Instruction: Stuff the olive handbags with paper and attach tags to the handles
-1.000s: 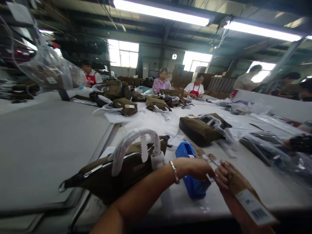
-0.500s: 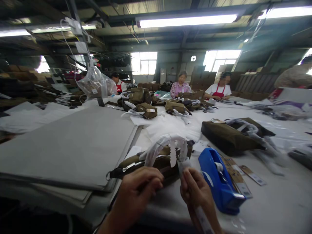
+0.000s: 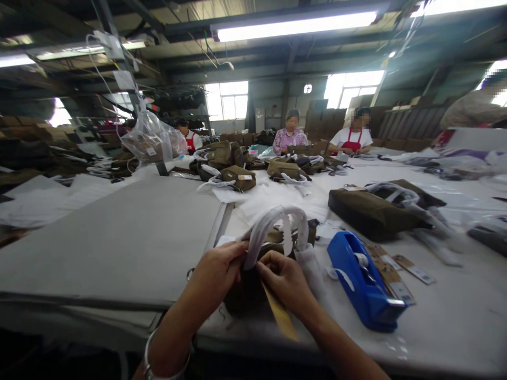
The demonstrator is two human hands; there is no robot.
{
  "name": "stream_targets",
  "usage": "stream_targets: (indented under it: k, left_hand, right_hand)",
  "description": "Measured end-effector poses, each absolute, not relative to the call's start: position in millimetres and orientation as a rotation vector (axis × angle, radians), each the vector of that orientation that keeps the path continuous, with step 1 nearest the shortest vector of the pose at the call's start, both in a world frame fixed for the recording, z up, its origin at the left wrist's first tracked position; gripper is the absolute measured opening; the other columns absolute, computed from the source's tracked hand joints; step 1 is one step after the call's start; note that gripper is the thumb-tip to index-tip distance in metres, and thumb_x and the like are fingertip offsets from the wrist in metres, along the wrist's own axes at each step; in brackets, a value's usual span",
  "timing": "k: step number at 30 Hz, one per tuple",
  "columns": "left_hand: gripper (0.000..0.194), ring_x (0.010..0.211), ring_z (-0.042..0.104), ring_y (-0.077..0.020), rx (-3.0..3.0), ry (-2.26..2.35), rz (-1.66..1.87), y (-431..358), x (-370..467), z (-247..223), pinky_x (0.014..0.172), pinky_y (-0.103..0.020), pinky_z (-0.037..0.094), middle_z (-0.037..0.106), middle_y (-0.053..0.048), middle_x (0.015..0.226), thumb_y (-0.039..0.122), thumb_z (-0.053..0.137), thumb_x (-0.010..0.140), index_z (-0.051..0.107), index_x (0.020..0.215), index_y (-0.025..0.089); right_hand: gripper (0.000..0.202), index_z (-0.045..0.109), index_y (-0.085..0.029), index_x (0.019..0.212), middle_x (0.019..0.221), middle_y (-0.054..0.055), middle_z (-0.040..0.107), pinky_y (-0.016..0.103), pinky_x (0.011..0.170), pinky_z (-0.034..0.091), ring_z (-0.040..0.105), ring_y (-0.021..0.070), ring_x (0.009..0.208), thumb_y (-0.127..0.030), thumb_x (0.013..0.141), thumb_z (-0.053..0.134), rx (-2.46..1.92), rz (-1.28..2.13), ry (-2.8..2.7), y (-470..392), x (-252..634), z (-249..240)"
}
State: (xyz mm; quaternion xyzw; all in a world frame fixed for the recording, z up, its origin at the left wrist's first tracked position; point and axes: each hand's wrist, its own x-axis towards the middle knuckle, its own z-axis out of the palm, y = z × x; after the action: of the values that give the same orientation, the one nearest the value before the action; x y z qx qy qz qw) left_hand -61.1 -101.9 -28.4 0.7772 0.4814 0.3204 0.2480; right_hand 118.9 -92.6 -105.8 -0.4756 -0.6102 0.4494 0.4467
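A dark olive handbag stands on the table in front of me, its arched handles wrapped in white padding. My left hand is closed with its fingertips on the lower end of the near handle. From the other side, my right hand pinches close to the same spot. A long tan hang tag dangles from beneath the right fingers, its upper end hidden by them. A white toothed strip shows inside the handle arch. Loose white wrap hangs behind the right hand.
A blue tape dispenser stands to the right, with tan tags beside it. Another olive bag lies beyond. Large grey sheets are stacked at left. Across the table are more bags and several people.
My left hand has moved up onto the handle's lower end. My right hand has shifted left from the other handle end to meet it, and the tag now hangs with its tan side showing.
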Motion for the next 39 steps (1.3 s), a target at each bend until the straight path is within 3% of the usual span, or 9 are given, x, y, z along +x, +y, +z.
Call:
stream_targets:
  k: [5,9,14,18,21,26,29,33,39]
  left_hand:
    - [0.040,0.056,0.064,-0.0148,2.045,1.262,0.739,-92.2,-62.9,-24.5,0.058,-0.021,0.046,0.065,0.003,0.058,0.022,0.049,0.092,0.073,0.124,0.023]
    - [0.033,0.062,0.066,-0.0149,1.970,1.253,0.863,-87.4,-63.3,-28.8,0.061,-0.021,0.049,0.072,0.001,0.067,0.022,0.057,0.089,0.078,0.115,0.023]
    - [0.029,0.049,0.061,-0.0125,1.572,1.331,1.287,-97.4,-65.6,-40.7,0.046,-0.020,0.049,0.077,-0.004,0.074,0.040,0.070,0.086,0.080,0.100,0.017]
    - [0.028,0.059,0.067,-0.0137,1.372,1.275,1.479,-106.3,-71.3,-52.7,0.057,-0.022,0.057,0.077,-0.004,0.076,0.041,0.079,0.081,0.079,0.096,0.017]
    - [0.030,0.068,0.071,-0.0158,1.282,1.175,1.591,-107.2,-75.9,-63.1,0.066,-0.025,0.061,0.077,-0.004,0.079,0.040,0.084,0.077,0.079,0.095,0.017]
    - [0.013,0.060,0.063,-0.0121,1.427,1.007,1.804,-116.0,-73.7,-66.2,0.057,-0.022,0.053,0.074,-0.002,0.076,0.033,0.077,0.086,0.079,0.082,0.020]
    - [0.013,0.080,0.067,-0.0174,1.809,0.955,1.761,-128.2,-63.0,-60.0,0.074,-0.028,0.056,0.075,-0.001,0.078,0.022,0.068,0.093,0.078,0.085,0.025]
    - [0.018,0.087,0.071,-0.0178,2.291,0.783,1.370,-135.2,-43.7,-61.1,0.081,-0.027,0.057,0.079,-0.002,0.088,0.013,0.063,0.095,0.075,0.105,0.024]
    - [0.026,0.086,0.073,-0.0124,2.386,1.045,1.512,-127.9,-37.5,-79.8,0.083,-0.019,0.056,0.078,-0.002,0.095,0.005,0.059,0.095,0.072,0.110,0.021]
  right_hand:
    - [0.016,0.072,-0.017,0.081,0.071,0.000,0.067,0.024,0.060,0.042,0.059,0.0145,0.066,-0.031,0.088,0.066,-1.084,1.054,-1.711,-88.1,125.8,-95.5]
    - [0.016,0.076,-0.019,0.089,0.083,0.002,0.074,0.027,0.073,0.047,0.065,0.0183,0.080,-0.030,0.091,0.065,-0.995,1.047,-1.804,-85.5,131.5,-93.3]
    - [0.026,0.076,-0.021,0.093,0.075,0.000,0.068,0.026,0.065,0.046,0.062,0.0158,0.071,-0.044,0.093,0.065,-1.036,1.212,-1.589,-88.9,137.3,-96.4]
    - [0.038,0.069,-0.023,0.116,0.087,-0.001,0.069,0.024,0.069,0.050,0.064,0.0142,0.076,-0.047,0.086,0.074,-0.873,1.531,-1.284,-95.8,144.7,-101.4]
    - [0.038,0.069,-0.024,0.115,0.099,0.002,0.073,0.028,0.083,0.054,0.069,0.0183,0.092,-0.041,0.082,0.079,-0.842,1.517,-1.256,-98.5,149.3,-104.3]
    - [0.019,0.072,-0.027,0.102,0.102,0.004,0.077,0.041,0.086,0.058,0.073,0.0263,0.095,-0.029,0.084,0.073,-1.107,0.992,-1.504,-105.5,152.8,-101.4]
    - [0.013,0.073,-0.031,0.100,0.099,0.005,0.078,0.044,0.079,0.059,0.074,0.0283,0.087,-0.030,0.087,0.070,-1.151,0.544,-1.623,-117.4,152.8,-94.9]
    - [0.025,0.071,-0.033,0.113,0.103,0.008,0.078,0.043,0.076,0.060,0.074,0.0290,0.090,-0.022,0.092,0.064,-1.088,0.058,-1.716,-134.6,147.0,-90.1]
    - [0.044,0.059,-0.034,0.139,0.109,0.008,0.076,0.036,0.074,0.061,0.074,0.0254,0.097,-0.016,0.099,0.057,-0.979,-0.084,-1.816,-137.5,132.9,-89.6]
